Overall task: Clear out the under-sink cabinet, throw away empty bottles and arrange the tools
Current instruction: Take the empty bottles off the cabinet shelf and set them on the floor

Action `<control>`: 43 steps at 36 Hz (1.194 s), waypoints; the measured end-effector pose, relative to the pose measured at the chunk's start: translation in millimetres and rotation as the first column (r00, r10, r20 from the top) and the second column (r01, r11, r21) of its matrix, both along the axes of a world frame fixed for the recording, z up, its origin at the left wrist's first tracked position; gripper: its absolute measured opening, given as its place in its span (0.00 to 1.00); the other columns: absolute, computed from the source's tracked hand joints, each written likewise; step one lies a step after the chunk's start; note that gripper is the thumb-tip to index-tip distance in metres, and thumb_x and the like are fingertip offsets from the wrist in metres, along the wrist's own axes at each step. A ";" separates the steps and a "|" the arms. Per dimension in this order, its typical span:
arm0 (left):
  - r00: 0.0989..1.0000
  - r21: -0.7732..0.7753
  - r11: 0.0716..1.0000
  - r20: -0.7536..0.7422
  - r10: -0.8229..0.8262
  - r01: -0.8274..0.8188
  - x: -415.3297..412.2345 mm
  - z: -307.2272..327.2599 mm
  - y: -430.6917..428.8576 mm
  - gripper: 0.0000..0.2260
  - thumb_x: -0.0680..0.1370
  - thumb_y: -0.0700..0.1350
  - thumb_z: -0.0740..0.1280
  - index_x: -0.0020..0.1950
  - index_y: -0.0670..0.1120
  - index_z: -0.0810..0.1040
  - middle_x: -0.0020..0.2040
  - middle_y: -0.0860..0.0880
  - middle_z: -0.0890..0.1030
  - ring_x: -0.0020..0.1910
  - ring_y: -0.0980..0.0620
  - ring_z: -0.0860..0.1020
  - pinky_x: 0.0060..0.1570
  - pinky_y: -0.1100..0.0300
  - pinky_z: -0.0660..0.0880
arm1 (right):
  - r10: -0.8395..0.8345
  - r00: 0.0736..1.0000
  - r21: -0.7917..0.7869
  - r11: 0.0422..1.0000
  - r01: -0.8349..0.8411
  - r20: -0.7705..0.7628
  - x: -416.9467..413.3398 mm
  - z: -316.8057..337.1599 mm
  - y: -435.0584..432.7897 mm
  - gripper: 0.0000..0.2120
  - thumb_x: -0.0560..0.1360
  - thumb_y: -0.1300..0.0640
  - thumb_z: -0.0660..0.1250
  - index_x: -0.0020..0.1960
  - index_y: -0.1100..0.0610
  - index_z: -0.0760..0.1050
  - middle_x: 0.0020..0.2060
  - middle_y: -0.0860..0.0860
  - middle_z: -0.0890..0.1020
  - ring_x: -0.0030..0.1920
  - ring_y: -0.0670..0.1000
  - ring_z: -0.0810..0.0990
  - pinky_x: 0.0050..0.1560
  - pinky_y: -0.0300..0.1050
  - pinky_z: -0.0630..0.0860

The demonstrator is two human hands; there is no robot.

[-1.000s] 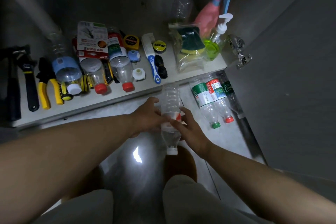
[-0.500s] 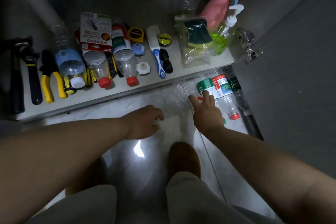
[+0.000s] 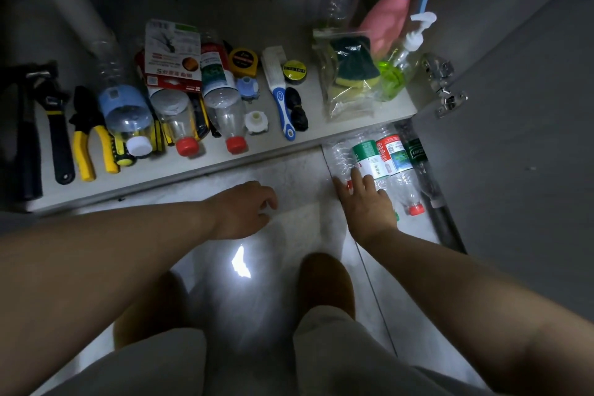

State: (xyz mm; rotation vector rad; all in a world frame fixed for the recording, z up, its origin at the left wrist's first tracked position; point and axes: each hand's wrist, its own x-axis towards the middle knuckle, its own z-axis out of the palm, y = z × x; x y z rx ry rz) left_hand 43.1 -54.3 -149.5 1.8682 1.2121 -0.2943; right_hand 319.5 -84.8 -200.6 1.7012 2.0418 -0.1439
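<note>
Now your right hand (image 3: 364, 202) lies spread on the clear bottle (image 3: 342, 159), right of centre on the floor, seemingly setting it beside others; your left hand (image 3: 247, 209) hangs loosely curled, empty. Next, fetch another empty.

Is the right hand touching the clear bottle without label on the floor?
Touching. In the head view the right hand lies over the lower part of the clear bottle, fingers resting on it, no gap visible.

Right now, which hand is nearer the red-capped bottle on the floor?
Right. The right hand rests on the bottles just left of the red-capped bottle. The left hand hangs over bare floor, well off to its left.
</note>
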 end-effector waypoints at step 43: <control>0.244 0.136 0.219 0.212 0.946 -0.966 -144.3 34.0 97.0 0.31 0.69 0.57 0.78 0.66 0.43 0.74 0.61 0.44 0.81 0.55 0.45 0.80 0.49 0.57 0.76 | -0.293 0.854 0.082 0.929 0.360 -0.429 -232.8 90.8 168.0 0.35 0.73 0.39 0.68 0.70 0.59 0.63 0.63 0.60 0.76 0.64 0.62 0.73 0.57 0.53 0.73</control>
